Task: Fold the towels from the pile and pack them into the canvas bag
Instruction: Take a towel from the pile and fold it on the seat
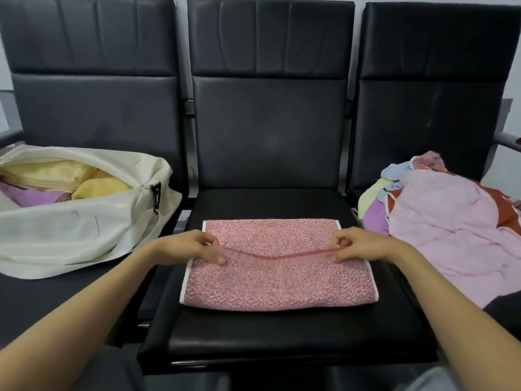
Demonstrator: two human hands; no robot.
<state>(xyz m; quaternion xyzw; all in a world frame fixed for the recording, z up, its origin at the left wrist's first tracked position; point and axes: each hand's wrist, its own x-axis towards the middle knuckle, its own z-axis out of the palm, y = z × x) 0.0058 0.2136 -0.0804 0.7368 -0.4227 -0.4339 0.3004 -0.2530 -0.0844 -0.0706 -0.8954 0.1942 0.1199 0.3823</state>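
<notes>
Black seat row [270, 131] against pale wall [516, 77]. Left hand [194, 246], right hand [358, 245] pinch pink towel [279, 280] edge. Bag [84, 230], pile [451, 221] partly cropped.

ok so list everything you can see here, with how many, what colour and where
pink towel: one, speckled pink with white edging, partly folded on the middle seat
canvas bag: one, cream, open, on the left seat
packed towels: several, yellow and purple, inside the canvas bag
towel pile: one heap, pink, purple, pale green, blue and red, on the right seat
seats: three, black, in a row
left hand: one, pinches the pink towel's raised fold, left end
right hand: one, pinches the same fold, right end
</notes>
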